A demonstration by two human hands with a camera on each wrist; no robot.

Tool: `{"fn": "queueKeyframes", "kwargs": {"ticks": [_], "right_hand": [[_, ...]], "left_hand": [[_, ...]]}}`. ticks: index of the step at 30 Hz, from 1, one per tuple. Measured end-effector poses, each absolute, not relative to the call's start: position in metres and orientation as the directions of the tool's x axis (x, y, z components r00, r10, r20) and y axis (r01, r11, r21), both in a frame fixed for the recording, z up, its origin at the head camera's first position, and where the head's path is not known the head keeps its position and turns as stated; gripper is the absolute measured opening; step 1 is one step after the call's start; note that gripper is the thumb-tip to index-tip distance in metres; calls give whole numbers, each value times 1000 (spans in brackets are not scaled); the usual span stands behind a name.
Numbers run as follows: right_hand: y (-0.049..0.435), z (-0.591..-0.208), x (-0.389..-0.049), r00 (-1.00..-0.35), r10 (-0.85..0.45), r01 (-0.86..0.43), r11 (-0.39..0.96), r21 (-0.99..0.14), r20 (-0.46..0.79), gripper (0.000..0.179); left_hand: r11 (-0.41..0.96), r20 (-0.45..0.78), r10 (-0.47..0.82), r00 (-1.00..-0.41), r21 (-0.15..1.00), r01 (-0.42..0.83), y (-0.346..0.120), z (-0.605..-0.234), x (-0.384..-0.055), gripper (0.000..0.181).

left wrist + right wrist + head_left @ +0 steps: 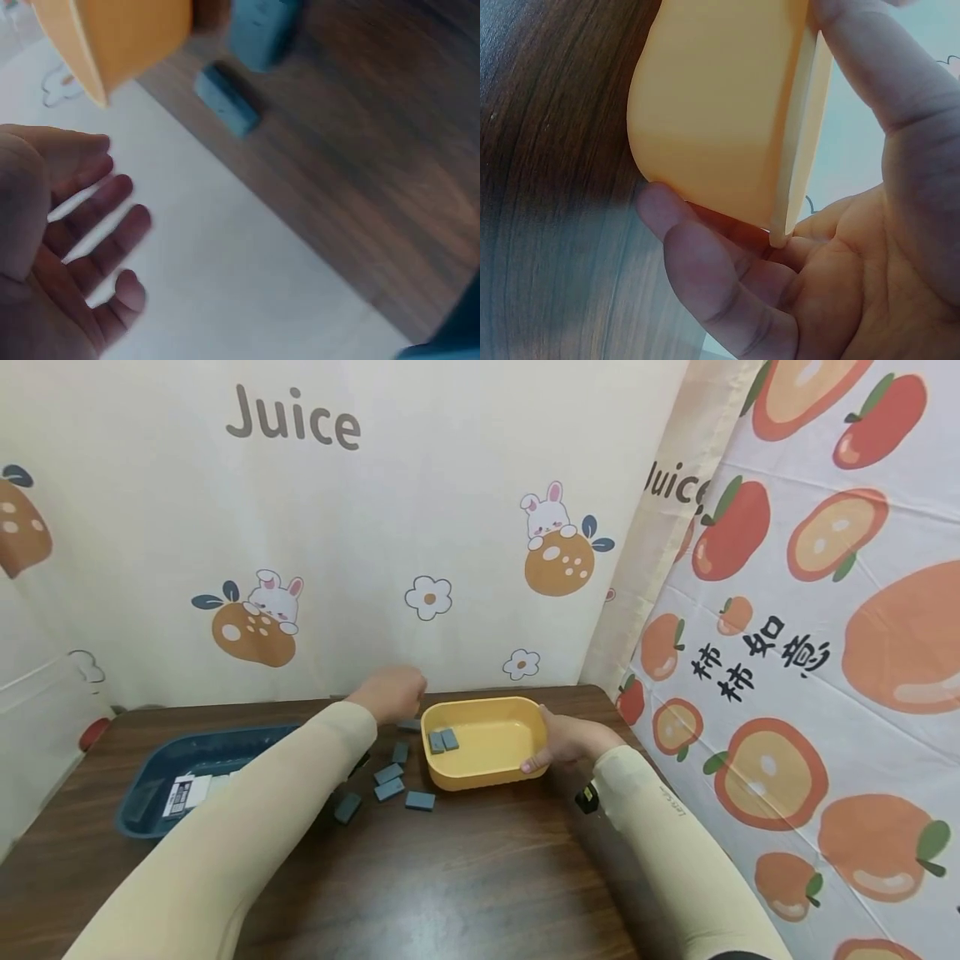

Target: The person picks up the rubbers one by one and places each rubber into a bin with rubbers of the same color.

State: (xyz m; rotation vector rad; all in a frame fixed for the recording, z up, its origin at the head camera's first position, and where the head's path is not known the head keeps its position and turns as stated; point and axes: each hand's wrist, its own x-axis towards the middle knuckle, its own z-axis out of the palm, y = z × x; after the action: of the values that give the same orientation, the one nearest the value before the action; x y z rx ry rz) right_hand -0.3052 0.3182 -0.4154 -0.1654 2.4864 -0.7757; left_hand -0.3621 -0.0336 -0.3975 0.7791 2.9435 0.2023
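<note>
A yellow plastic bin (483, 775) stands toward the back of the table, with two small blue-grey blocks (437, 742) at its left end. My right hand (572, 737) grips the bin's right end; in the right wrist view its fingers (697, 270) curl beneath the bin wall (712, 120) and the thumb lies near the rim. Beyond the bin's left corner, my left hand (393, 693) is raised near the back edge. The left wrist view shows that hand (82, 232) holding nothing, fingers loosely bent, with a blue-grey block (226, 100) lying on the table nearby.
Several more blue-grey blocks (389, 788) are scattered left and in front of the bin. A dark blue tray (135, 793) with a white labelled item (187, 793) sits at the left, partly hidden by my left sleeve. Printed curtains border the table's back and right.
</note>
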Motion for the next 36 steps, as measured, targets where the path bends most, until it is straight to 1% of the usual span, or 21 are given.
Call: {"fn": "queueKeyframes", "kwargs": {"ticks": [4, 8, 12, 13, 19, 21, 26, 29, 36], "right_hand": [[321, -415, -303, -852, -258, 55, 821, -569, -455, 143], [322, -416, -302, -856, -250, 48, 833, -551, -453, 146], [320, -416, -301, -860, -250, 29, 847, -530, -446, 150], [320, -416, -301, -860, -249, 26, 850, -527, -445, 152], [318, -416, -302, -863, -251, 28, 843, -537, -439, 151], [318, -417, -303, -863, -261, 20, 838, -545, -433, 146], [319, -417, -304, -864, -282, -2, 831, -556, -418, 135], [320, -417, -305, -863, -285, -1, 827, -563, -417, 132], [319, -415, -303, -861, -273, 9, 835, -550, -429, 140]], "left_hand": [[908, -96, 393, -915, 195, 370, -42, -409, -366, 24], [938, -107, 323, -940, 173, 302, -39, -422, -369, 22], [960, -129, 263, -956, 138, 245, -30, -429, -370, 26], [962, -115, 257, -960, 130, 242, -29, -437, -375, 27], [967, -135, 244, -960, 109, 231, -24, -449, -376, 27], [969, -163, 236, -958, 111, 220, -23, -447, -373, 26], [971, -170, 224, -960, 118, 206, -22, -451, -375, 25], [973, -166, 216, -962, 122, 197, -20, -453, -375, 25], [971, -173, 219, -960, 130, 199, -16, -455, -374, 23]]}}
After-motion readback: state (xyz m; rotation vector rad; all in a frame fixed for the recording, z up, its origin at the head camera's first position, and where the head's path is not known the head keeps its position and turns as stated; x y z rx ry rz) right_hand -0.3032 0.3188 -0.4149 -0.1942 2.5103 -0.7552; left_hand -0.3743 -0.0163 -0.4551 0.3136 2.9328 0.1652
